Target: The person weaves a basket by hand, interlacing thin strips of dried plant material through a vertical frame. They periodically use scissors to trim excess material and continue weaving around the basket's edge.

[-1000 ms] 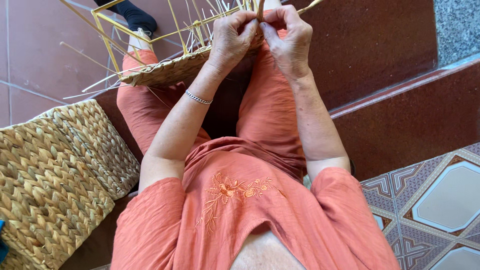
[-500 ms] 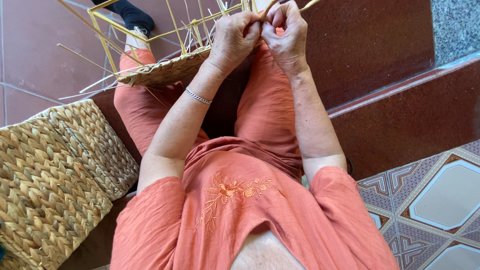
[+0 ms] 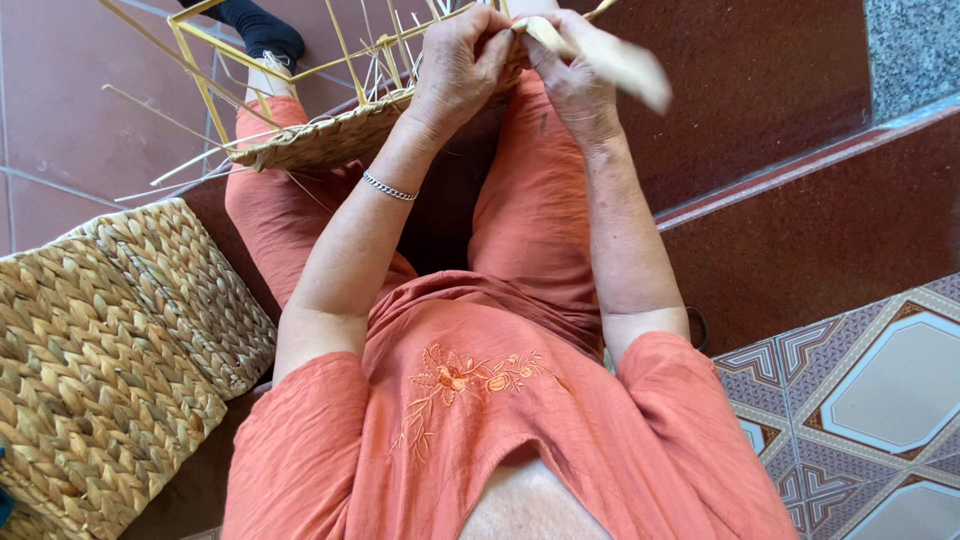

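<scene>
Head view: the left hand (image 3: 462, 62) and right hand (image 3: 570, 75) meet above the knees, fingers of both pinched on a pale strand (image 3: 610, 55) that trails blurred to the right. Just below the fingers sits a half-woven basket (image 3: 330, 140) with yellow wire frame (image 3: 270, 70). Finished baskets (image 3: 110, 350) lie well left.

Over the last second the right hand (image 3: 570, 75) drew a pale flat weaving strand (image 3: 610, 60) out toward the right, where it showed blurred beyond the knuckles; earlier that strand was barely visible between the hands. The left hand (image 3: 462, 65) shifted its grip slightly lower on the rim of the half-woven basket (image 3: 330, 135), and both hands edged closer together.
</scene>
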A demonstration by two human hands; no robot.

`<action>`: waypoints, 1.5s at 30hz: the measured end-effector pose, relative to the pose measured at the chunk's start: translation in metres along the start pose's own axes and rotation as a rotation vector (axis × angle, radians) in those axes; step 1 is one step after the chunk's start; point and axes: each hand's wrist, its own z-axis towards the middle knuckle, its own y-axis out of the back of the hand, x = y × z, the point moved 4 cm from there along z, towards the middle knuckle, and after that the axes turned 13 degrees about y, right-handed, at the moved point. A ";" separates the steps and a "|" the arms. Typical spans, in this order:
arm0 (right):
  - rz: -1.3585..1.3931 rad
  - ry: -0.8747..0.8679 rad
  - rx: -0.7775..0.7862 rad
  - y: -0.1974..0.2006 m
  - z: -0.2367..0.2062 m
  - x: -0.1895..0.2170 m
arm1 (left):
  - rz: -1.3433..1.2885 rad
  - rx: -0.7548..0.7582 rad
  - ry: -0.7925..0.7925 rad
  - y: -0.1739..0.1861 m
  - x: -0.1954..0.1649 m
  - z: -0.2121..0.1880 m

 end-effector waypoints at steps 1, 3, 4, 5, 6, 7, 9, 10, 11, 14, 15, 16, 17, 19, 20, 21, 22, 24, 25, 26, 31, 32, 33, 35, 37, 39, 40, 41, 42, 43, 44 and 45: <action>-0.111 0.028 0.009 0.001 0.002 0.002 | 0.007 0.004 0.010 0.000 -0.001 -0.001; -0.095 0.070 -0.010 0.001 0.003 0.006 | 0.018 0.013 0.025 -0.001 -0.004 -0.002; -0.088 0.091 -0.021 0.001 0.003 0.008 | 0.012 0.022 0.021 -0.001 -0.006 -0.002; -0.124 0.118 -0.024 0.000 0.003 0.010 | 0.006 0.033 0.019 0.000 -0.008 -0.003; -0.160 0.147 -0.027 0.000 0.002 0.012 | 0.001 0.043 0.015 0.000 -0.010 -0.004; -0.195 0.178 -0.030 -0.001 0.002 0.015 | -0.014 0.057 -0.008 0.001 -0.012 -0.005; -0.230 0.134 -0.040 0.001 0.001 0.016 | -0.042 0.089 -0.048 0.001 -0.015 -0.006; -0.248 0.111 -0.044 0.002 0.001 0.016 | -0.012 0.054 -0.094 0.001 -0.017 -0.007; -0.272 0.104 -0.037 0.002 0.000 0.017 | 0.017 0.020 -0.141 0.001 -0.018 -0.008; -0.342 0.150 -0.037 0.001 0.000 0.018 | 0.061 -0.041 -0.172 -0.003 -0.015 -0.009; -0.361 0.205 -0.048 0.000 0.000 0.018 | 0.066 -0.054 -0.163 -0.005 -0.013 -0.009; -0.379 0.261 -0.058 -0.002 -0.001 0.018 | 0.060 -0.057 -0.142 -0.008 -0.010 -0.008; -0.367 0.256 -0.073 -0.003 -0.002 0.015 | 0.054 -0.059 -0.121 -0.011 -0.008 -0.008; -0.344 0.250 -0.104 -0.005 -0.004 0.008 | 0.071 -0.039 -0.108 -0.016 -0.005 -0.009; -0.324 0.214 -0.120 -0.004 -0.003 0.002 | 0.091 -0.016 -0.114 -0.018 -0.004 -0.010; -0.303 0.180 -0.138 -0.001 -0.003 -0.003 | 0.112 0.007 -0.121 -0.018 -0.004 -0.011; -0.283 0.145 -0.156 0.002 -0.003 -0.008 | 0.060 0.011 -0.115 -0.016 -0.004 -0.013; -0.165 0.042 -0.199 0.004 -0.004 -0.018 | -0.039 0.009 -0.110 -0.008 -0.006 -0.017; -0.110 -0.021 -0.221 0.004 -0.008 -0.022 | -0.114 0.059 -0.021 -0.006 -0.004 -0.016; -0.046 -0.050 -0.226 0.005 -0.013 -0.022 | -0.192 0.113 0.073 -0.005 -0.002 -0.015; 0.182 -0.060 -0.158 0.005 -0.017 -0.023 | -0.210 0.199 0.024 -0.002 -0.014 -0.014; 0.182 -0.050 -0.152 0.005 -0.017 -0.023 | -0.123 0.151 -0.032 -0.003 -0.017 -0.015; 0.182 -0.038 -0.145 0.005 -0.017 -0.024 | -0.035 0.102 -0.091 -0.003 -0.019 -0.015; 0.119 0.029 -0.164 0.006 -0.015 -0.026 | 0.050 0.072 -0.126 -0.007 -0.016 -0.014; -0.009 0.130 -0.211 0.006 -0.014 -0.028 | 0.094 0.067 -0.071 -0.009 -0.008 -0.013; 0.176 -0.087 -0.376 0.008 -0.020 -0.041 | 0.098 0.085 0.064 -0.008 0.003 -0.010; 0.272 -0.198 -0.449 0.009 -0.023 -0.046 | -0.056 0.086 0.157 -0.006 0.009 -0.009; 0.429 -0.251 -0.511 0.007 -0.026 -0.048 | -0.209 0.085 0.250 -0.003 0.014 -0.007; 0.584 -0.304 -0.574 0.005 -0.031 -0.048 | -0.364 0.086 0.342 0.000 0.017 -0.007; 0.737 -0.355 -0.637 0.004 -0.033 -0.048 | -0.391 0.094 0.368 0.001 0.016 -0.007; 0.674 -0.300 -0.608 0.006 -0.031 -0.043 | -0.417 0.100 0.392 0.003 0.014 -0.007; 0.612 -0.245 -0.579 0.006 -0.029 -0.037 | -0.442 0.106 0.415 0.005 0.011 -0.007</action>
